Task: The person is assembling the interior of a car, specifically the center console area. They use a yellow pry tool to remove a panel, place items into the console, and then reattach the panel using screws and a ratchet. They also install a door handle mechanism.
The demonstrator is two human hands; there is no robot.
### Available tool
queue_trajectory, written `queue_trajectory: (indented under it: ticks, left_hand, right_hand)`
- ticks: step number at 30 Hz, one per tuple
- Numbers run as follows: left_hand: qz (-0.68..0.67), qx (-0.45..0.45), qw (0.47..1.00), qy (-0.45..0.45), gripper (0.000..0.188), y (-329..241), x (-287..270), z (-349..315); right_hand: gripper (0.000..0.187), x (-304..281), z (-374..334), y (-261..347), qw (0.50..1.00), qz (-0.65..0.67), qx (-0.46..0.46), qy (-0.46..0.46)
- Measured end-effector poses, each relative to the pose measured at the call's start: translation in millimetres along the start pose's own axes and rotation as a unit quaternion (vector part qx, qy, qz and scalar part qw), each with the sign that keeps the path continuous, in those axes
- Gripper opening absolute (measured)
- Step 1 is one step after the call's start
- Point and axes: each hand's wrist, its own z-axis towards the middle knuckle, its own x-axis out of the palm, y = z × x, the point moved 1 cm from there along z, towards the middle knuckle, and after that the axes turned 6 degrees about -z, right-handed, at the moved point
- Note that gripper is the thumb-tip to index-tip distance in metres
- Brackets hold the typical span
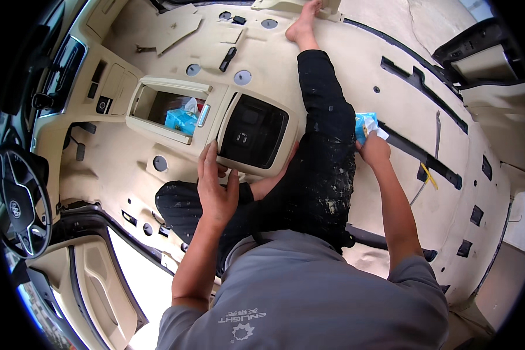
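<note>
I sit inside a stripped car beside a beige centre console (216, 105) with a dark glossy rear panel (254, 129). My left hand (216, 189) is open, its raised fingers at the console's near corner. At my right, beyond my thigh, my right hand (373, 150) is closed on a light-blue tissue pack (364, 121), with white tissue showing at its top. Its fingertips are partly hidden. A second blue tissue pack (182, 120) lies in the console's uncovered bin (157, 99), white tissue poking out.
Black seat rails (420, 153) run along the beige floor (332, 81) at right, near a yellow-ended thin tool (430, 177). The steering wheel (22, 201) and an open door (93, 286) are at left. My legs flank the console's rear end.
</note>
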Motion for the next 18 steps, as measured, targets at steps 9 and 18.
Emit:
queue_trajectory:
  ticks: [9,18]
  left_hand:
    - [-0.028,-0.023,0.999,-0.029,0.076,-17.2,4.6,-2.6]
    - [-0.453,-0.112,0.876,0.12,0.095,-88.5,12.4,-12.5]
  right_hand:
    - [0.045,17.9,30.6,-19.0,0.992,0.06,-0.024,-0.104]
    - [0.032,-151.6,-152.5,78.8,0.84,0.2,-0.432,-0.262]
